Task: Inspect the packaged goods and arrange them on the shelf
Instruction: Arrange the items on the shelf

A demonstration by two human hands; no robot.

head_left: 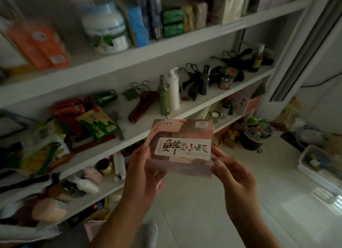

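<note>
A pink box (182,136) with a white label and black Chinese characters is held up in front of the white shelf unit (148,129). My left hand (142,172) grips its lower left corner, thumb on the front face. On the other side, my right hand (235,175) pinches the lower right corner. The box faces me, tilted slightly. Several snack bags (96,124) lie on the middle shelf to the left of the box.
The upper shelf carries a white tub (106,29), an orange pack (40,44) and green packets (173,22). Bottles (169,92) and black hangers (231,63) sit on the middle shelf. A full black bin (254,135) and a clear plastic container (320,166) stand on the tiled floor.
</note>
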